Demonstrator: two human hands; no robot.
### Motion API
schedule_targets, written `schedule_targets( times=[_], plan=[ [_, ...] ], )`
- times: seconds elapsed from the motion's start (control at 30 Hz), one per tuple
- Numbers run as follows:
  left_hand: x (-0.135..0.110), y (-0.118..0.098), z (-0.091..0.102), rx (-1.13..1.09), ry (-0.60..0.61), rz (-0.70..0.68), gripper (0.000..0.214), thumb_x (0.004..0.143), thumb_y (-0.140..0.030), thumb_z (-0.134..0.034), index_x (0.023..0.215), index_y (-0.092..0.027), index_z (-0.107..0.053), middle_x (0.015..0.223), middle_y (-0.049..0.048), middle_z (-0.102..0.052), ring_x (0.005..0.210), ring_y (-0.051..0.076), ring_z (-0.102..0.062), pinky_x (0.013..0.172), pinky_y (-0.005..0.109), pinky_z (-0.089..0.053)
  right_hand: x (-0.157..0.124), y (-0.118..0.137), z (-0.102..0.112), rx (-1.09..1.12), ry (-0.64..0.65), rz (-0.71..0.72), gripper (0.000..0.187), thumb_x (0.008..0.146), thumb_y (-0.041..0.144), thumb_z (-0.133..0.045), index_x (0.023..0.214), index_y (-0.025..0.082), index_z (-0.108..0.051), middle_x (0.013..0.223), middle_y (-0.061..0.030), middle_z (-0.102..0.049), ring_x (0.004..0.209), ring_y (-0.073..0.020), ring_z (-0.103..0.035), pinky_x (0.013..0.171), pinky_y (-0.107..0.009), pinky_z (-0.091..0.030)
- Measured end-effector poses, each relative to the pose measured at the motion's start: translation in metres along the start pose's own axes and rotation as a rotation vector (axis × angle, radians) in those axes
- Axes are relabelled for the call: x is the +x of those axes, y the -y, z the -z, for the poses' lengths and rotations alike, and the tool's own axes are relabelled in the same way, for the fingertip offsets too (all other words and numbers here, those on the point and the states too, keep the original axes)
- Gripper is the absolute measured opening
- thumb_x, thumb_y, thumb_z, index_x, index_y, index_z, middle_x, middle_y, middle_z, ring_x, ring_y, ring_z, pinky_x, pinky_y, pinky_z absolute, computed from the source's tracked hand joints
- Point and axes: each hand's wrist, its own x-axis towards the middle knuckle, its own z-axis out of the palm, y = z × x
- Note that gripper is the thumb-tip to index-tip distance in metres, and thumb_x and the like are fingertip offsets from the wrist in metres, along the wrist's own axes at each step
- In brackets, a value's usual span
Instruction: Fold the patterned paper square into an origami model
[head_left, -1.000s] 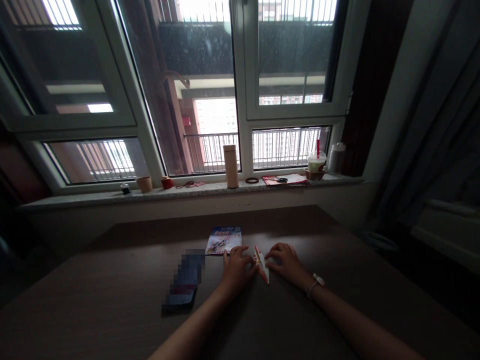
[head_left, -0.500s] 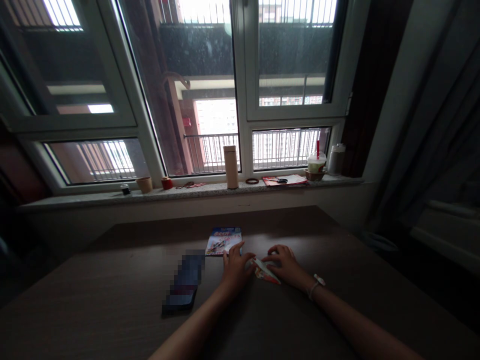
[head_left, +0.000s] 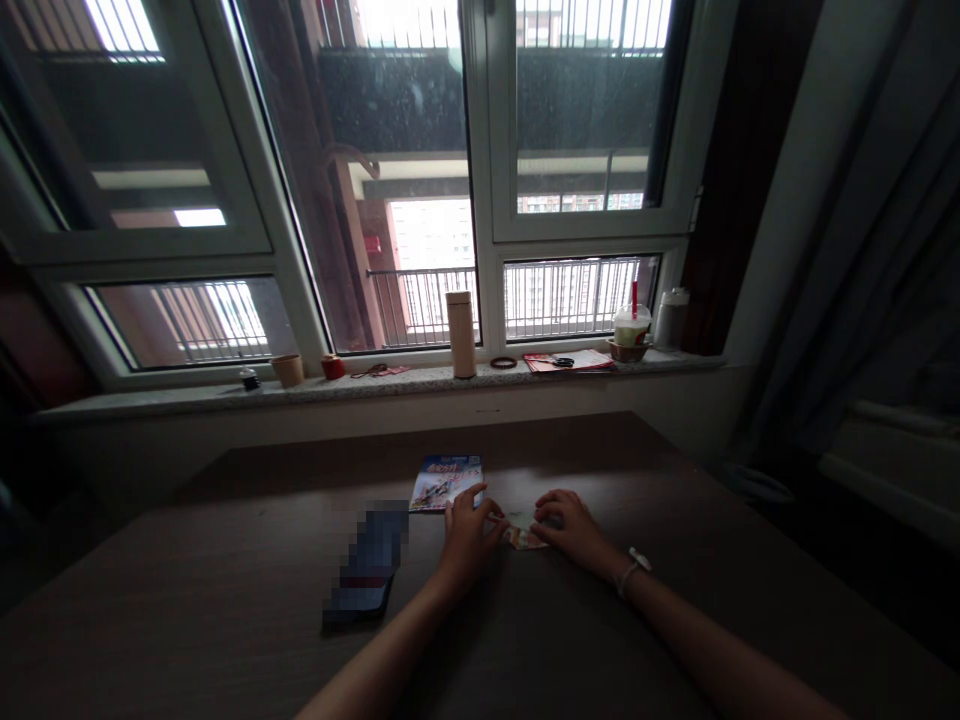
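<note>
A small folded piece of printed paper (head_left: 526,539), pale with orange and red patches, lies low over the dark table between my hands. My left hand (head_left: 466,541) pinches its left end with thumb and fingers. At the right end, my right hand (head_left: 571,531), with a pale bracelet at the wrist, has its curled fingers closed on the paper. My fingers cover both ends. Just beyond my left hand is a colourful printed booklet (head_left: 442,482), partly overlapped by my fingertips.
A pixelated dark phone-like object (head_left: 367,565) lies left of my left forearm on the table (head_left: 225,560). Along the windowsill stand a paper cup (head_left: 287,370), a tan flask (head_left: 461,335), scissors (head_left: 562,362) on red papers, a drink cup with straw (head_left: 632,326) and a pale bottle (head_left: 671,320).
The paper has turned between my fingers: its slanting pointed shape now looks shorter and more level, with its lower right tip no longer reaching toward me. My hands have barely shifted.
</note>
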Motion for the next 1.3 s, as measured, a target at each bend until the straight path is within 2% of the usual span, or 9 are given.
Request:
schedule_targets(
  times=[0.17, 0.27, 0.37, 0.43, 0.53, 0.63, 0.8, 1.1, 1.3],
  plan=[
    [0.000, 0.000, 0.001, -0.014, -0.046, 0.003, 0.026, 0.082, -0.023, -0.065, 0.109, -0.026, -0.065, 0.132, 0.0069, -0.052, 0.125, 0.027, -0.047, 0.108, 0.050, -0.032, 0.004, -0.004, 0.003, 0.084, -0.122, 0.008, 0.019, 0.081, 0.037, -0.063, 0.072, 0.021, -0.067, 0.100, -0.0061, -0.065, 0.104, -0.0227, -0.056, 0.096, -0.036, -0.041],
    [0.001, 0.001, 0.000, -0.009, -0.048, 0.011, 0.035, 0.083, -0.023, -0.064, 0.118, -0.027, -0.061, 0.131, 0.0069, -0.053, 0.124, 0.027, -0.047, 0.108, 0.048, -0.033, 0.005, -0.005, 0.008, 0.053, -0.217, 0.026, 0.018, 0.082, 0.036, -0.061, 0.072, 0.022, -0.065, 0.099, -0.0064, -0.064, 0.102, -0.0229, -0.055, 0.094, -0.037, -0.043],
    [0.002, 0.003, -0.002, 0.006, -0.055, 0.027, 0.039, 0.083, -0.025, -0.065, 0.121, -0.026, -0.060, 0.132, 0.0077, -0.052, 0.124, 0.027, -0.047, 0.109, 0.049, -0.031, 0.004, -0.005, 0.012, -0.011, -0.241, 0.071, 0.015, 0.084, 0.031, -0.060, 0.074, 0.021, -0.066, 0.101, -0.0071, -0.064, 0.103, -0.0227, -0.055, 0.094, -0.038, -0.042],
    [0.002, 0.004, -0.002, 0.014, -0.062, 0.030, 0.039, 0.083, -0.025, -0.065, 0.122, -0.026, -0.060, 0.132, 0.0080, -0.053, 0.123, 0.027, -0.047, 0.109, 0.049, -0.031, 0.002, -0.003, 0.014, -0.059, -0.213, 0.103, 0.013, 0.084, 0.028, -0.060, 0.075, 0.021, -0.066, 0.102, -0.0067, -0.065, 0.104, -0.0224, -0.055, 0.100, -0.040, -0.038],
    [0.002, 0.003, -0.002, 0.026, -0.062, 0.028, 0.036, 0.084, -0.027, -0.063, 0.119, -0.028, -0.062, 0.132, 0.0071, -0.053, 0.123, 0.027, -0.047, 0.108, 0.050, -0.031, 0.000, 0.000, 0.014, -0.129, -0.123, 0.127, 0.012, 0.084, 0.027, -0.060, 0.075, 0.022, -0.067, 0.106, -0.0041, -0.067, 0.111, -0.0228, -0.054, 0.111, -0.050, -0.021],
    [0.001, 0.001, -0.001, 0.045, -0.039, 0.028, 0.030, 0.084, -0.027, -0.064, 0.114, -0.030, -0.067, 0.134, 0.0060, -0.052, 0.126, 0.028, -0.045, 0.109, 0.052, -0.029, -0.002, 0.004, 0.013, -0.160, -0.004, 0.114, 0.009, 0.084, 0.030, -0.061, 0.083, 0.025, -0.068, 0.105, -0.0019, -0.069, 0.118, -0.0241, -0.051, 0.113, -0.055, -0.011],
    [0.000, 0.001, -0.001, 0.052, -0.022, 0.017, 0.020, 0.083, -0.026, -0.064, 0.100, -0.030, -0.075, 0.132, 0.0059, -0.053, 0.127, 0.030, -0.044, 0.109, 0.053, -0.028, -0.004, 0.012, 0.014, -0.172, 0.052, 0.092, 0.016, 0.088, 0.037, -0.058, 0.089, 0.027, -0.070, 0.102, -0.0011, -0.070, 0.118, -0.0240, -0.050, 0.112, -0.055, -0.011],
    [-0.002, -0.008, 0.005, 0.098, 0.015, -0.004, 0.019, 0.083, -0.027, -0.068, 0.099, -0.032, -0.076, 0.130, 0.0071, -0.056, 0.126, 0.031, -0.045, 0.109, 0.054, -0.030, -0.009, 0.027, 0.016, -0.212, 0.103, 0.158, 0.017, 0.089, 0.033, -0.057, 0.090, 0.029, -0.073, 0.103, -0.0026, -0.067, 0.116, -0.0231, -0.049, 0.113, -0.054, -0.012],
    [-0.004, -0.011, 0.006, 0.103, 0.078, 0.014, 0.018, 0.084, -0.037, -0.068, 0.100, -0.039, -0.075, 0.135, 0.0067, -0.052, 0.130, 0.034, -0.041, 0.109, 0.062, -0.023, -0.010, 0.026, 0.012, -0.148, 0.127, 0.181, 0.020, 0.091, 0.033, -0.055, 0.103, 0.031, -0.071, 0.104, -0.0033, -0.065, 0.112, -0.0213, -0.051, 0.113, -0.052, -0.015]
  ],
)
